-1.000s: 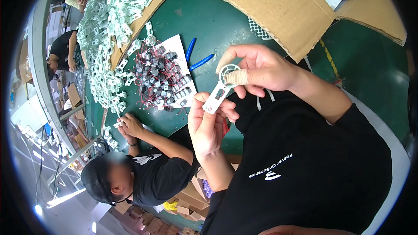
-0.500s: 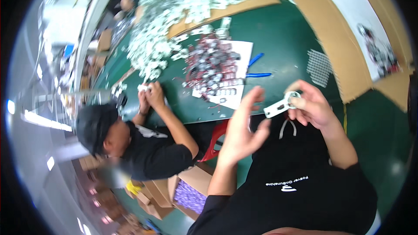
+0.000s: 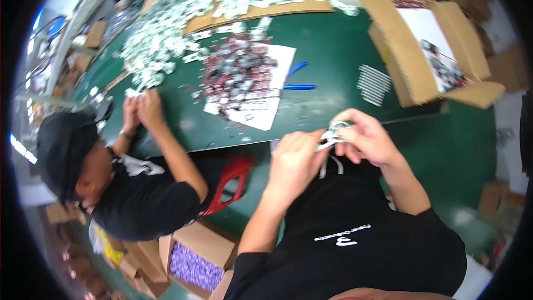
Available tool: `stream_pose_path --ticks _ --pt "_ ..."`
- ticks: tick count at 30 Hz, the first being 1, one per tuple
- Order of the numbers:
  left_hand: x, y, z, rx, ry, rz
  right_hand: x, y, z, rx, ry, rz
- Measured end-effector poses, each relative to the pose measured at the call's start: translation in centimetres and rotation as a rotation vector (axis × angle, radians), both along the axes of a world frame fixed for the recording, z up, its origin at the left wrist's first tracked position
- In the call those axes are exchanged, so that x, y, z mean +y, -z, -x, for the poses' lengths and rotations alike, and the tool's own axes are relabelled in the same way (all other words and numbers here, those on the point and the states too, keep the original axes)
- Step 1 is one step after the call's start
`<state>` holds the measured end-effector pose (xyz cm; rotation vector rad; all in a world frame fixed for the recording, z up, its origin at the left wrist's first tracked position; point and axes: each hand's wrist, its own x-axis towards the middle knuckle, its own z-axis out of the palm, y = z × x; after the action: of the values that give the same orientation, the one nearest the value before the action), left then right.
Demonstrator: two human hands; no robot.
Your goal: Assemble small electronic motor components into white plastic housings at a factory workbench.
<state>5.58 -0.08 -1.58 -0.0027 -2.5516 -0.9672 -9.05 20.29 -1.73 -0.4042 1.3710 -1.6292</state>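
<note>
A white plastic part [image 3: 332, 135] with a ring at one end and a flat arm is held just off the near edge of the green table [image 3: 327, 50]. My right hand [image 3: 363, 138] pinches it at the ring end between thumb and fingers. Closed round its flat arm is my left hand [image 3: 296, 158], hiding much of that end. Beyond them lies a pile of small grey and black components with red wires [image 3: 236, 69], partly on a white sheet [image 3: 280, 61]. A tool with two blue handles [image 3: 300, 86] pokes out beside the sheet.
A large heap of white plastic parts [image 3: 150, 50] covers the far left, beside a cardboard strip [image 3: 261, 13]. A flat patch of small pale pieces [image 3: 374, 84] lies near an open carton [image 3: 411, 69]. At left, a co-worker [image 3: 150, 189] handles a white piece. Below, a box holds purple pieces [image 3: 194, 266].
My left hand, open and apart from the part before, has closed on its flat arm. The right hand keeps hold of the ring end. The whole view has shifted.
</note>
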Motion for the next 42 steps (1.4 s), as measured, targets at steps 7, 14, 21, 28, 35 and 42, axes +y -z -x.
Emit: stream_pose_path --ticks 7,14,21,28,35,42 --pt "-0.4 1.0 -1.8 0.117 0.004 0.017 -0.1 -1.6 -1.9 0.158 -0.041 -0.161" --pt "-1.1 2.4 -3.7 0.067 0.050 0.073 -0.9 2.4 -4.9 0.189 0.029 -0.158" --pt "-1.8 4.0 -3.3 -0.043 0.065 0.070 0.1 5.2 -4.5 0.150 0.019 -0.098" --pt "1.2 5.8 -2.1 0.015 0.092 0.088 2.4 6.5 -3.7 0.274 0.036 -0.165" --pt "3.0 5.0 -0.3 0.018 0.080 0.128 4.6 5.5 -0.6 0.258 -0.039 -0.184" --pt "4.0 5.3 0.7 -0.070 0.126 0.147 5.8 5.9 -1.0 0.641 0.021 -0.265"
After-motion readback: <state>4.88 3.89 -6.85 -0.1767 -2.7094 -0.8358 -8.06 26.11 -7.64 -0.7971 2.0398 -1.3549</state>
